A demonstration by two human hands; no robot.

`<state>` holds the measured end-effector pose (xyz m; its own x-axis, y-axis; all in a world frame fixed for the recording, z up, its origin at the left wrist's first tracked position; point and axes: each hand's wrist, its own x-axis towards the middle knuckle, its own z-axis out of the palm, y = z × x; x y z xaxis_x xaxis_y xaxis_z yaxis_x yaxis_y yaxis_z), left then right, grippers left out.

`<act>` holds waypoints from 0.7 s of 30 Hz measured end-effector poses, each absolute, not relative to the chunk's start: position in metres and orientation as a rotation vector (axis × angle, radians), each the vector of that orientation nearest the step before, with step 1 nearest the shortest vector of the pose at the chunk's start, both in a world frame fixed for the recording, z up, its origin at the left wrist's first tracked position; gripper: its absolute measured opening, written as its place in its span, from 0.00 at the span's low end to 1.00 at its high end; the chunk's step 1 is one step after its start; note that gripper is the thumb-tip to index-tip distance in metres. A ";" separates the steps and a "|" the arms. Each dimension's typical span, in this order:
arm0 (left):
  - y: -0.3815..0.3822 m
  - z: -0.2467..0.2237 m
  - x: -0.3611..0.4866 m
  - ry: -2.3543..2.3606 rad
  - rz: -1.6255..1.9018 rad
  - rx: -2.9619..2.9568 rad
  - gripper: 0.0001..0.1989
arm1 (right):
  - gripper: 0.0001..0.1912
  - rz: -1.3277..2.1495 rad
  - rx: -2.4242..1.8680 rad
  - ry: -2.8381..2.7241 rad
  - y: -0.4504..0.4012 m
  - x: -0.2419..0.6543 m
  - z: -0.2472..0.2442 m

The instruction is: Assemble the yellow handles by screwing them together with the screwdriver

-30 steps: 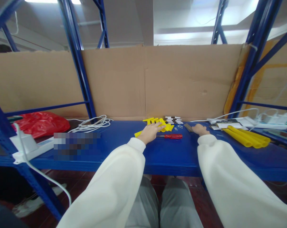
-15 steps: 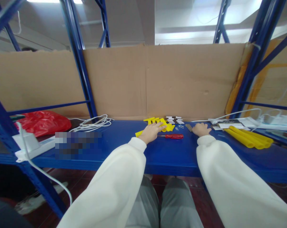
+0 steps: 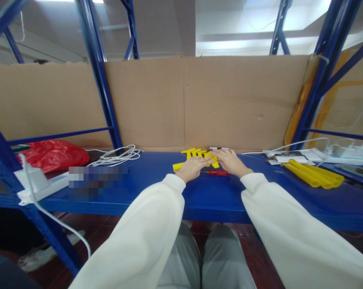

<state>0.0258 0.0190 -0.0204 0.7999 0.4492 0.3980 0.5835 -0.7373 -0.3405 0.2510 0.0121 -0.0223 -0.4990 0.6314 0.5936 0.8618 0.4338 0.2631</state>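
My left hand (image 3: 191, 168) lies at the middle of the blue shelf top, its fingers closed over a yellow plastic part (image 3: 215, 163). From the right, my right hand (image 3: 229, 161) meets it at the same part, fingers bent together; what they hold is hidden. Yellow T-shaped pieces (image 3: 188, 152) stand in a row just behind my left hand. A yellow tube end (image 3: 177, 166) sticks out at its left. In front of both hands lies a red-handled screwdriver (image 3: 219, 173), partly covered. Black-and-white pieces (image 3: 219, 148) peek out behind my right fingers.
Yellow tubes (image 3: 315, 174) lie at the right beside white packets (image 3: 289, 157) and a power strip (image 3: 346, 158). Coiled white cable (image 3: 121, 155), a red plastic bag (image 3: 56, 155) and another power strip (image 3: 53, 185) sit at the left. Cardboard (image 3: 229, 100) walls the back.
My right hand has moved left, from beside the small flat metal piece to the yellow part under my left fingers. That metal piece and the small screws are now out of sight.
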 end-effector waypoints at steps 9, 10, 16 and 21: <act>0.014 -0.018 0.029 -0.738 -0.415 -2.571 0.32 | 0.21 -0.780 -1.229 -2.364 0.004 0.245 -0.014; 0.015 -0.018 0.029 -0.737 -0.417 -2.569 0.32 | 0.21 -0.782 -1.238 -2.365 0.003 0.245 -0.014; 0.014 -0.018 0.029 -0.746 -0.436 -2.565 0.28 | 0.20 -0.820 -1.229 -2.361 0.003 0.244 -0.013; 0.010 -0.017 0.029 -0.770 -0.441 -2.575 0.25 | 0.22 -0.822 -1.219 -2.367 0.005 0.247 -0.014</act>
<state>0.0293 0.0096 -0.0169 0.7968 0.4458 0.4079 0.5774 -0.7607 -0.2965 0.2469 0.0048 -0.0139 -0.5668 0.6178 0.5451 0.8226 0.4607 0.3333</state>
